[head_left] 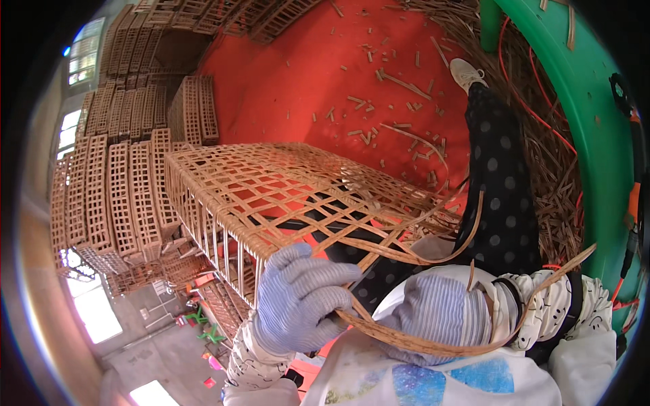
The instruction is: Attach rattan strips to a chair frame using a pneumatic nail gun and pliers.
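A large woven rattan panel on a wire-ribbed frame stretches away from my lap, its open lattice showing red floor behind. My left hand, in a blue-grey striped knit glove, is closed at the panel's near corner, fingers curled on a flat rattan strip. That strip bends right, passing in front of my right hand, which wears a matching glove close to my body. The right fingers are mostly hidden, so their grip does not show. Another loose strip curves up from the panel's right side.
Stacks of similar lattice panels stand at the left. Cut rattan scraps litter the red floor covering. At right are a green table, a heap of strips, red cords and my outstretched leg.
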Available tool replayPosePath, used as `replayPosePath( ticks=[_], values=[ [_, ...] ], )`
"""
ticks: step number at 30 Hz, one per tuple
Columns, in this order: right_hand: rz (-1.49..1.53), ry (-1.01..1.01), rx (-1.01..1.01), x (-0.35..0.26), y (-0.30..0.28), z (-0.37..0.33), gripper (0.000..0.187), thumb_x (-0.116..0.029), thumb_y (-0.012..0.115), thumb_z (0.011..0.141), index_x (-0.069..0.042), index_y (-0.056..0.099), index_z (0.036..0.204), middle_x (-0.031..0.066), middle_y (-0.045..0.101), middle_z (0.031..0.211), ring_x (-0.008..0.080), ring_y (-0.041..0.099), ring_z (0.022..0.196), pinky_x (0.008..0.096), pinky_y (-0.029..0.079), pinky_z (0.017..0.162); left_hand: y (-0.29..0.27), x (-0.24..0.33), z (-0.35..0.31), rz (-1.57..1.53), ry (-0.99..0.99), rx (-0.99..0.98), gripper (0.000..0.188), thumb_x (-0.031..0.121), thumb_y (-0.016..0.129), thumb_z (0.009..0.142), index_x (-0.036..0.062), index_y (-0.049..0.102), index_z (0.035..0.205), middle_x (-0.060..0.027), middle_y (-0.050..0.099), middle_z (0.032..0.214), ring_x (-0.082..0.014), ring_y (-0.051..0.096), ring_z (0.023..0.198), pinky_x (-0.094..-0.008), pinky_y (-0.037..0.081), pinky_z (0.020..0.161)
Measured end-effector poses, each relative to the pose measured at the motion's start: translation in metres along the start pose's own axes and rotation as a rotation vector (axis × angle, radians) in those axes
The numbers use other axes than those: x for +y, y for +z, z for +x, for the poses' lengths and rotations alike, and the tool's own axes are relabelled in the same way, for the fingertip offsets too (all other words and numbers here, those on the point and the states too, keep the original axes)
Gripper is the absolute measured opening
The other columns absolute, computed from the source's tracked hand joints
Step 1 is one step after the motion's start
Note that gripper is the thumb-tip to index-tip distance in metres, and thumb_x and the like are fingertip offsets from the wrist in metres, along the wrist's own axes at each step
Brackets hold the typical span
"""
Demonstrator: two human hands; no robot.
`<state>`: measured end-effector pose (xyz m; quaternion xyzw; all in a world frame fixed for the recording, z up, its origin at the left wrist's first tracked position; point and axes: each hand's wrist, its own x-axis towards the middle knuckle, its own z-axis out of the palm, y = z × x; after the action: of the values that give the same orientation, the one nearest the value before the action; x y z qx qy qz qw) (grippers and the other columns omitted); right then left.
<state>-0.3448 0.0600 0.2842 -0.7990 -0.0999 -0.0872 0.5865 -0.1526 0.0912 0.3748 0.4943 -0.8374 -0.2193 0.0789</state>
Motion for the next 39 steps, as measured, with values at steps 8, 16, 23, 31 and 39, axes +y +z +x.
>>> replayPosePath(
  ticks=[8,16,23,31,39],
  values=[
    [0.444,0.185,0.847,0.043,0.006,-0.006,0.019,-0.022,0.053,0.086,-0.004,0.055,0.092,0.0072,0.054,0.067,0.0203,0.053,0.048,0.0304,0.044,0.045,0.009,-0.009,-0.007,0.139,0.162,-0.096,0.02,0.015,0.061,0.058,0.0184,0.062,0.078,0.0049,0.06,0.085,-0.013,0.057,0.081,-0.035,0.045,0.075],
    [1.119,0.858,0.311,0.062,0.0,0.005,0.033,-0.033,0.055,0.086,-0.004,0.051,0.099,0.0021,0.055,0.069,0.0098,0.054,0.048,0.0244,0.045,0.038,0.008,-0.01,-0.003,0.095,0.217,-0.024,0.023,0.014,0.061,0.057,0.0162,0.063,0.08,0.0031,0.06,0.086,-0.0143,0.058,0.081,-0.0331,0.048,0.07],
    [0.029,-0.005,0.172,0.043,0.012,-0.006,0.027,-0.03,0.048,0.089,-0.004,0.052,0.097,0.0067,0.057,0.068,0.0176,0.059,0.065,0.032,0.048,0.059,0.002,-0.01,-0.002,0.096,0.205,-0.048,0.023,0.015,0.061,0.059,0.0167,0.063,0.081,0.0027,0.061,0.085,-0.0162,0.06,0.081,-0.0328,0.048,0.071],
    [0.113,-0.039,0.111,-0.006,0.018,-0.038,0.022,-0.025,0.049,0.088,-0.004,0.055,0.086,0.0089,0.057,0.066,0.0192,0.058,0.062,0.0309,0.048,0.058,0.006,0.01,0.003,0.148,0.06,-0.135,0.025,0.016,0.063,0.06,0.0169,0.063,0.084,0.0022,0.064,0.091,-0.0165,0.059,0.087,-0.0359,0.045,0.078],
    [0.673,0.045,0.098,-0.02,0.007,-0.111,0.023,-0.021,0.049,0.088,-0.004,0.058,0.075,0.0112,0.057,0.064,0.0209,0.057,0.058,0.0298,0.047,0.057,0.016,0.016,0.007,0.137,0.187,-0.171,0.021,0.015,0.062,0.06,0.0143,0.064,0.081,0.0003,0.064,0.082,-0.0168,0.061,0.079,-0.0351,0.047,0.074]
  ],
)
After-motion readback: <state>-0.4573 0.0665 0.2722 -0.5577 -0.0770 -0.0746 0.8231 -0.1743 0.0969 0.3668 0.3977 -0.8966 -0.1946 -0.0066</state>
